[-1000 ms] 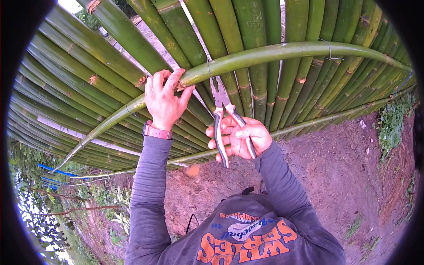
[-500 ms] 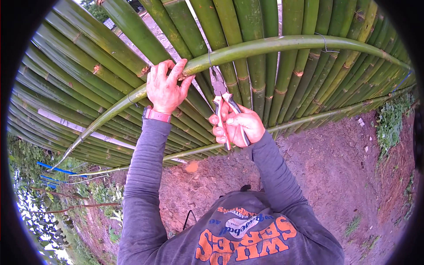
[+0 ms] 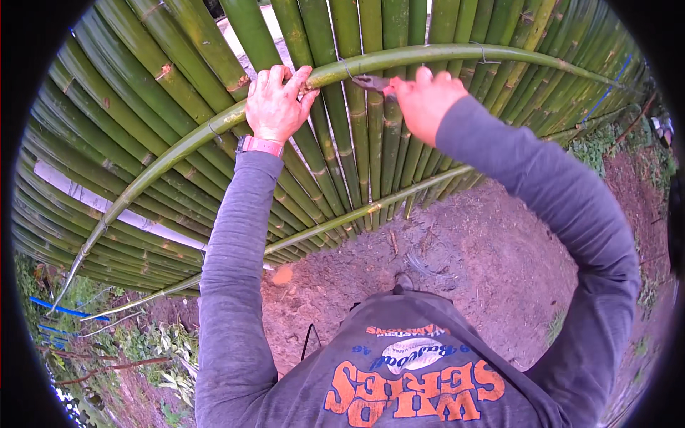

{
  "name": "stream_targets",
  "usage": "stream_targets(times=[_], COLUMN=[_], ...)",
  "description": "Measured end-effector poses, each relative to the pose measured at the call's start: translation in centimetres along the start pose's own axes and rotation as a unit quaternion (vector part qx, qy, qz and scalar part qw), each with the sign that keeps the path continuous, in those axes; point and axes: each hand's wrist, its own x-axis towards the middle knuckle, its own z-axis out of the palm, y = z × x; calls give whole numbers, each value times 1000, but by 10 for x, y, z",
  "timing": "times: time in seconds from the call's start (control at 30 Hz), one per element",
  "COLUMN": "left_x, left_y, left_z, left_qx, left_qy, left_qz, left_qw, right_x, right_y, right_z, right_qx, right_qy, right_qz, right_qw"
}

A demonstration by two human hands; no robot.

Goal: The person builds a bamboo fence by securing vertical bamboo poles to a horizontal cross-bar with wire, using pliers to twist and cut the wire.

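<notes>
Head view, looking down past the person's shirt (image 3: 407, 371) at a row of green bamboo canes (image 3: 362, 143). A thicker, bowed rail (image 3: 442, 53) crosses the canes near the top. The left hand (image 3: 278, 107) has its grip closed on the rail, fingers over the upper edge and thumb below. The right hand (image 3: 430, 103), just to its right, has its grip closed around pliers (image 3: 371, 83), which lie nearly level just under the rail, nose pointing left. The nose is at a thin wire loop (image 3: 346, 68) around the rail; whether the jaws pinch it, I cannot tell. Narrow slits part some canes. A lower rail (image 3: 371, 208) runs near their bottom ends. Between that edge and the shirt is open dirt (image 3: 485, 235), with room below both hands.
</notes>
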Motion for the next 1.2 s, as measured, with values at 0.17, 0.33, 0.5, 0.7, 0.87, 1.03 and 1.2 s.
stream_targets(times=[0.17,0.33,0.5,0.7,0.87,1.03,1.2], left_x=[5,-8,1,1,1,4,3], left_y=[6,0,9,7,9,11,11], left_z=[6,-1,2,3,5,5,5], left_qx=[-35,-45,-38,-2,10,23,25], left_qy=[19,-2,19,-7,-11,-8,-2], left_qz=[-27,-37,-19,-25,-24,-15,-4], left_qw=[999,998,999,1000,1000,1000,1000], right_x=[4,-20,-47,-7,7,3,-3], right_y=[-14,-8,-11,-19,-13,-19,-41], right_z=[-24,15,112,134,138,141,134], right_qx=[-132,479,961,951,946,951,952], right_qy=[-66,-159,-243,-278,-308,-296,-287], right_qz=[28,53,-8,-134,-97,-89,-76], right_qw=[989,862,134,9,25,-22,-71])
